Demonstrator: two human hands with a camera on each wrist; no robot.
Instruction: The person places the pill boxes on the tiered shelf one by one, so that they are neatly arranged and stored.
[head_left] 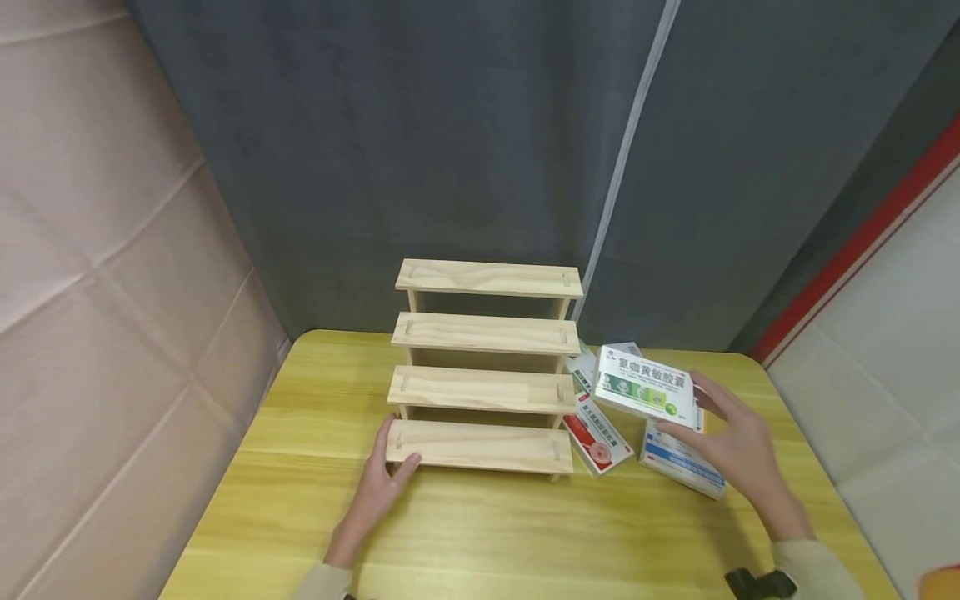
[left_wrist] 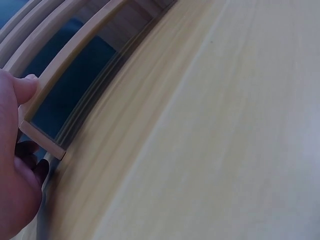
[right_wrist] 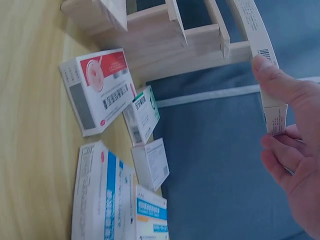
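Observation:
A wooden tiered rack (head_left: 480, 383) with stepped shelves stands at the table's middle. My left hand (head_left: 378, 475) grips the left end of its lowest shelf; in the left wrist view the thumb (left_wrist: 26, 89) lies on the board and the fingers curl beside its end support. My right hand (head_left: 738, 446) pinches a white and green medicine box (head_left: 647, 385) by its right end, raised above the table to the right of the rack. The right wrist view shows that box (right_wrist: 272, 100) edge-on between thumb and fingers.
Right of the rack lie a red and white medicine box (head_left: 597, 433), a green and white box (right_wrist: 143, 114) and a small white box (right_wrist: 151, 162). Blue and white boxes (head_left: 682, 458) lie under the raised box. A grey curtain (head_left: 420, 150) hangs behind the table (head_left: 315, 400).

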